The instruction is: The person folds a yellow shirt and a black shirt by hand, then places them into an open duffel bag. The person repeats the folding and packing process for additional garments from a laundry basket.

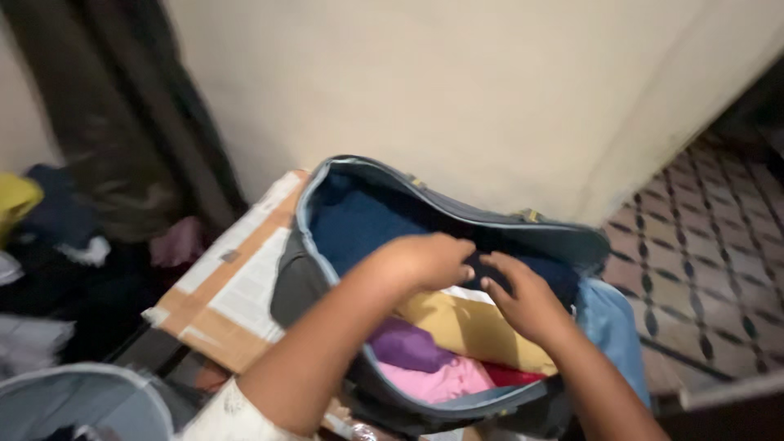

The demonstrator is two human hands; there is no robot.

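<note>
At the far left of the frame lies a loose heap of clothes, dark, white and yellow, and in the lower left corner the pale rim of a round container cuts in. Right of these, a flattened cardboard sheet lies under the edge of an open blue-grey bag, which fills the centre of the frame against a cream wall. Inside the bag sit folded clothes: a dark blue piece at the back, a mustard-yellow piece in the middle, purple and pink pieces toward the near rim. The left hand reaches in from the lower left, its fingers curled down and together at the dark cloth near the bag's far wall; whether it grips that cloth I cannot tell. The right hand comes in beside it, fingers bent and slightly spread, resting on the yellow piece and the dark cloth above it. The two hands are close but apart. To pack well here, I judge it best to press the stack flat with both palms and tuck edges down along the far wall, keeping cloth off the zip line. At the right, a light blue garment hangs over the bag's side above a patterned tile floor.
</note>
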